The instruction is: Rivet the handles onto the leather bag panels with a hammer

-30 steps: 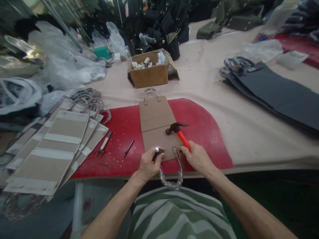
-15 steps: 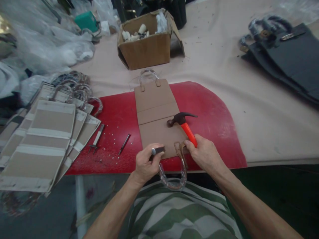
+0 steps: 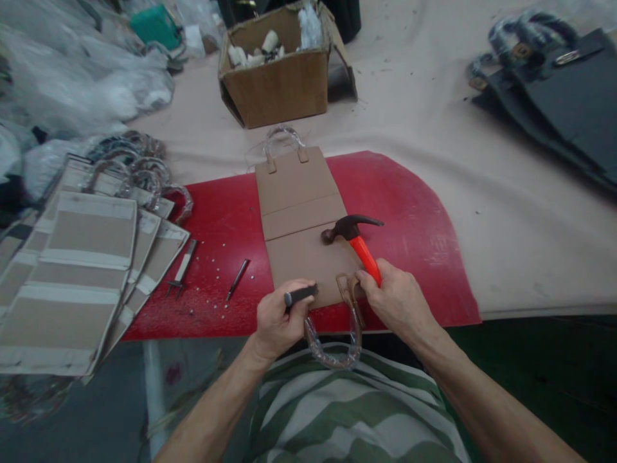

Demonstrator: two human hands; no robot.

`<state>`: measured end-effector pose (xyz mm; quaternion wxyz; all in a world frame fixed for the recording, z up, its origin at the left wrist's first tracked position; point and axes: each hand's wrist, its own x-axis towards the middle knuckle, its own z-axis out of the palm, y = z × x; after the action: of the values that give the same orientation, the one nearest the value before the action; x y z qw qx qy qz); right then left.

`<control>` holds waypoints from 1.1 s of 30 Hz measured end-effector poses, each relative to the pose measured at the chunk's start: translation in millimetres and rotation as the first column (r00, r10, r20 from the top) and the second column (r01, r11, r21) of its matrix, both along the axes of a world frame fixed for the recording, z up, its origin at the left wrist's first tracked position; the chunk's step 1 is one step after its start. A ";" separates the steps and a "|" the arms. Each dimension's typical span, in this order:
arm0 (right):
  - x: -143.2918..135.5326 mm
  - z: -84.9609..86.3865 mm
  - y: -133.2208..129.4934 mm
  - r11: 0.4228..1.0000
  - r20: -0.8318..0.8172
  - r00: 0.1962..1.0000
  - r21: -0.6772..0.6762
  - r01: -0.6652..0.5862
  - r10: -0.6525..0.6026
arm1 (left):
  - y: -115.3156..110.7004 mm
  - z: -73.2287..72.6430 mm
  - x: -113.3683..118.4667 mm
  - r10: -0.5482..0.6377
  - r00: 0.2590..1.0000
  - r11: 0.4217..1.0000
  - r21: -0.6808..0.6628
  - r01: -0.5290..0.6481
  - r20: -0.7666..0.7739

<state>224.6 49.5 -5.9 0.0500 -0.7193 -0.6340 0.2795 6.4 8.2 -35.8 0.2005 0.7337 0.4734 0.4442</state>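
Note:
A tan leather panel (image 3: 301, 199) lies lengthwise on the red mat (image 3: 395, 212). My left hand (image 3: 280, 316) is closed around a dark metal punch tool (image 3: 299, 296), tilted over the panel's near edge. In my right hand (image 3: 398, 292) is a hammer (image 3: 357, 238) with an orange handle, its head above the panel; the fingers also touch a brown leather tab beside the near handle. That plastic-wrapped handle (image 3: 337, 360) hangs over the table edge toward my striped shirt. Another wrapped handle (image 3: 283, 136) sits at the panel's far end.
Stacked panels (image 3: 91, 238) with wrapped handles cover the left side. A pronged tool (image 3: 184, 267), a thin metal rod (image 3: 238, 280) and small bits lie on the mat. Beyond are a cardboard box (image 3: 279, 87), plastic wrapping (image 3: 96, 77) and, right, dark bag pieces (image 3: 563, 96).
The punch tool in my left hand has tilted further, its top end leaning left. My right hand and the hammer have barely moved. The camera view has shifted slightly.

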 end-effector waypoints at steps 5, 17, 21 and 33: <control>-1.2 2.9 0.0 1.000 0.046 0.999 -0.016 -0.013 0.014 | -2.1 -0.8 -0.1 -0.067 0.997 0.997 0.041 0.068 -0.031; -0.8 2.9 -0.8 0.999 0.101 0.994 -0.017 -0.041 0.043 | 6.4 6.9 10.7 0.123 0.992 0.985 -0.125 -0.119 0.020; -0.9 3.2 -1.0 0.999 0.101 0.994 -0.016 -0.045 0.047 | 5.5 5.5 11.8 0.119 0.993 0.984 -0.133 -0.116 0.015; -1.3 4.3 -1.6 0.999 0.112 0.992 -0.012 -0.051 0.052 | 11.5 9.6 20.4 0.081 0.995 0.992 -0.092 -0.085 -0.050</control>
<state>223.3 47.8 -1.6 0.0036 -0.7175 -0.6529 0.2426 26.9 19.7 -26.2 0.2053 0.7132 0.5285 0.4122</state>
